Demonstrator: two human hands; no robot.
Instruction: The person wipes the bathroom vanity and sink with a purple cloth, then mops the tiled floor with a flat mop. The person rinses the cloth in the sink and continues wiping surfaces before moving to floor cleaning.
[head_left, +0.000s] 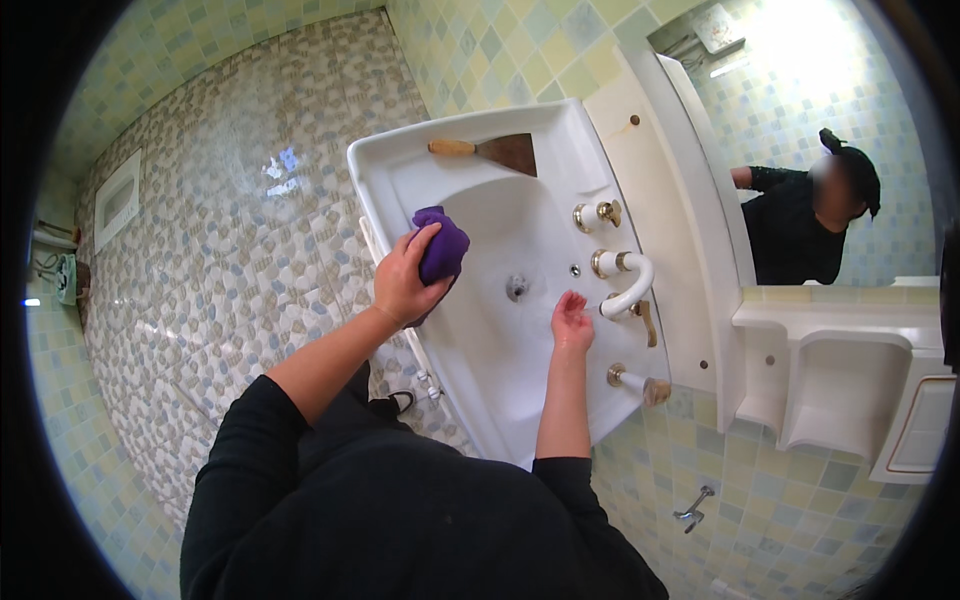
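My left hand (409, 281) grips a bunched purple cloth (444, 251) over the near left rim of the white washbasin (487, 375). Palm up and slightly cupped, my right hand (573, 322) is at the mouth of the curved white spout (634, 289), with what looks like running water at the fingers; it holds nothing. On the basin's far ledge lies a scraper with a wooden handle (452, 147) and a wide, brownish metal blade (511, 154). The drain (517, 287) shows in the bowl between my hands.
Brass-trimmed tap handles (598, 215) and a knob (656, 391) line the basin's wall side. A mirror (795, 97) and white shelf unit (847, 390) are at the right. A small metal tap (694, 511) juts from the wall. A squat toilet (118, 199) is set in the pebble-patterned floor (247, 247).
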